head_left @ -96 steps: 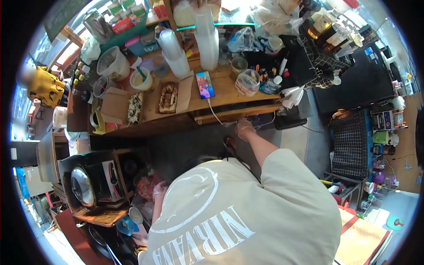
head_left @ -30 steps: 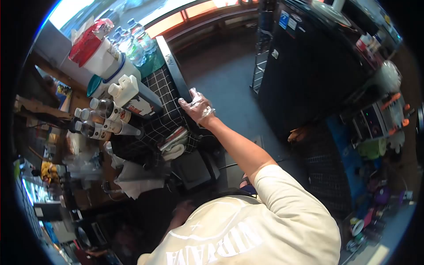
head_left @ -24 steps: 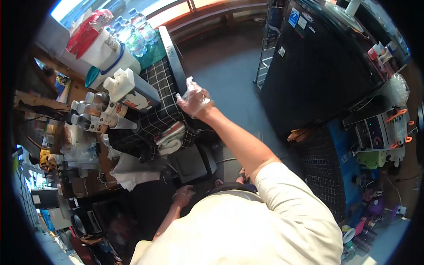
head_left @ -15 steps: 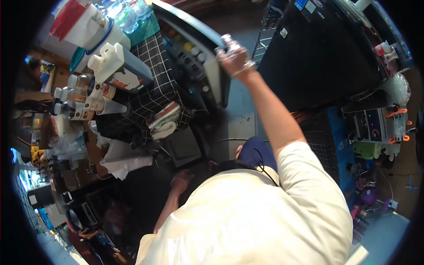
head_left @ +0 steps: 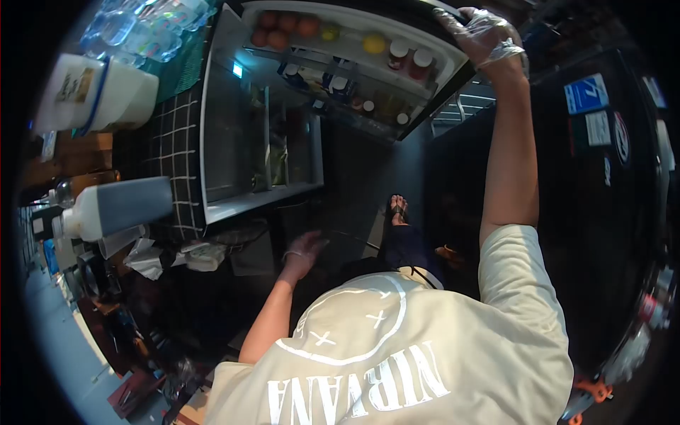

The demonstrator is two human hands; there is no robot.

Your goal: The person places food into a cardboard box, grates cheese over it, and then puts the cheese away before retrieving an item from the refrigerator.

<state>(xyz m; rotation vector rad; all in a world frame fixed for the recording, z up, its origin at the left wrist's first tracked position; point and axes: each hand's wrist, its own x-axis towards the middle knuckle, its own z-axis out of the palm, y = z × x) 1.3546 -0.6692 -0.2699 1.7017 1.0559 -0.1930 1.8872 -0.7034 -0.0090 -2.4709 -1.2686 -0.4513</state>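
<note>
A small fridge (head_left: 241, 142) stands with its door (head_left: 368, 49) swung wide. My right hand (head_left: 485, 35), in a thin clear plastic glove, grips the top edge of the door. The door shelf holds round orange and yellow fruit (head_left: 290, 27) and small red-capped bottles (head_left: 411, 62). My left hand (head_left: 304, 248) hangs free below the fridge opening, fingers spread, holding nothing. The lit fridge interior shows shelves with a few unclear items.
On top of the black checked cloth (head_left: 173, 134) left of the fridge lie a white jug (head_left: 106, 88), a dark-filled bottle (head_left: 117, 205) and water bottles (head_left: 142, 28). A tall black cabinet (head_left: 602, 177) with stickers stands to the right. My sandalled foot (head_left: 398, 209) is on the floor.
My right hand moved from the wooden counter to the fridge handle and pulled the door wide. The view turned to the fridge. My left hand came into view beneath the opening.
</note>
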